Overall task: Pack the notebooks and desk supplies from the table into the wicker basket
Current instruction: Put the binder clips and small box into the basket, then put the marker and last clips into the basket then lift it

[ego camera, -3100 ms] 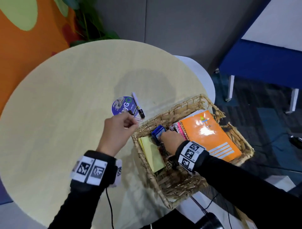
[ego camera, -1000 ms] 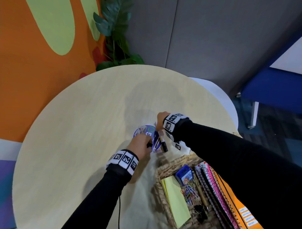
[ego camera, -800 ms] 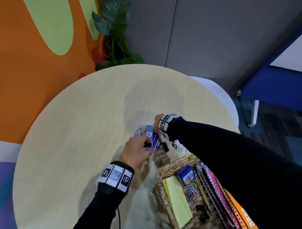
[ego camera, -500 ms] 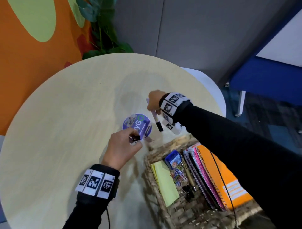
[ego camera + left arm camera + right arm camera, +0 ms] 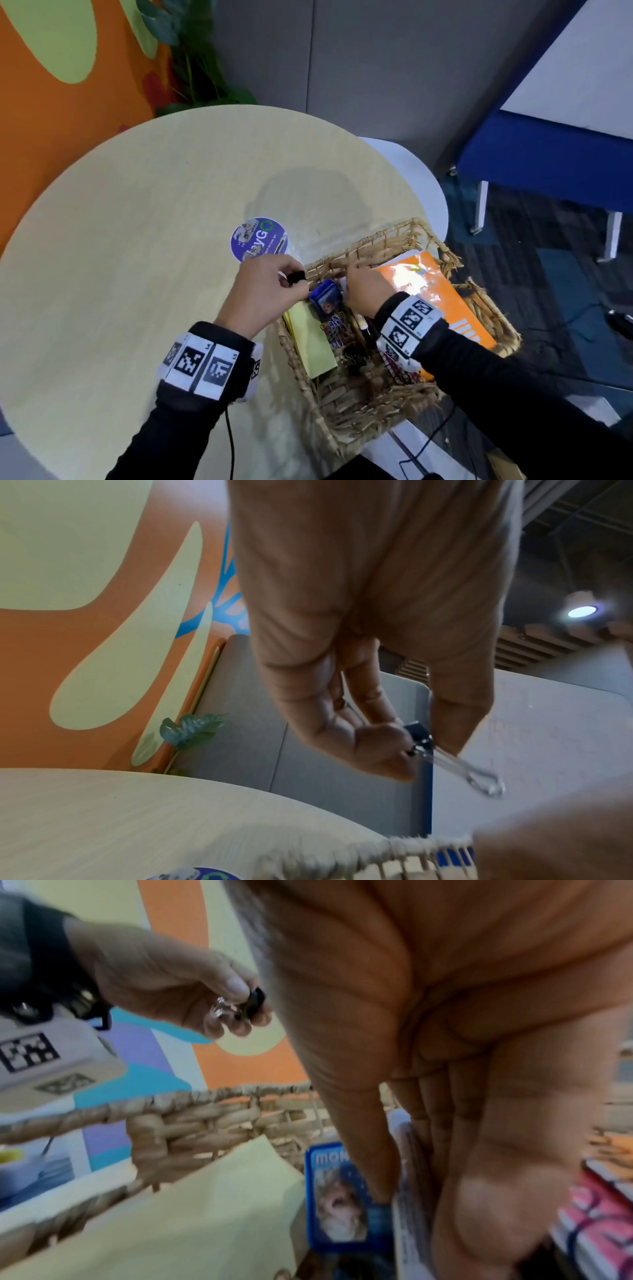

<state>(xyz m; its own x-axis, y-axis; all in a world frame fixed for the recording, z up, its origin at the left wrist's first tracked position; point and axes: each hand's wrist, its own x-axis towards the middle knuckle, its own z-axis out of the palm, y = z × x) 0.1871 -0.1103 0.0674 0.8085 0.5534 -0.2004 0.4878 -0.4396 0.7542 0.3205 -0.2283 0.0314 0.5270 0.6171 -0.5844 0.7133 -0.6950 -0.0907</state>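
Nearly done: wicker basket (image 5: pixel 349 414) already holds yellow pad (image 5: pixel 313 339), paper clips (image 5: pixel 337 334), blue box (image 5: pixel 325 298), orange notebook (image 5: pixel 435 294). Right hand (image 5: pixel 366 291) reaches inside with straight fingers, seems empty. Left hand (image 5: pixel 267 291) pinches binder clip (image 5: pixel 296 277) over the rim, likely last. Beyond, surface (image 5: pixel 137 240) shows only a round sticker (image 5: pixel 259 239).

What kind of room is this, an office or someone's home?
Most likely an office lounge or breakout area, not a home. A round pale wood table stands before a bright orange mural wall, with grey partition panels behind and a blue upholstered bench on carpet tiles.
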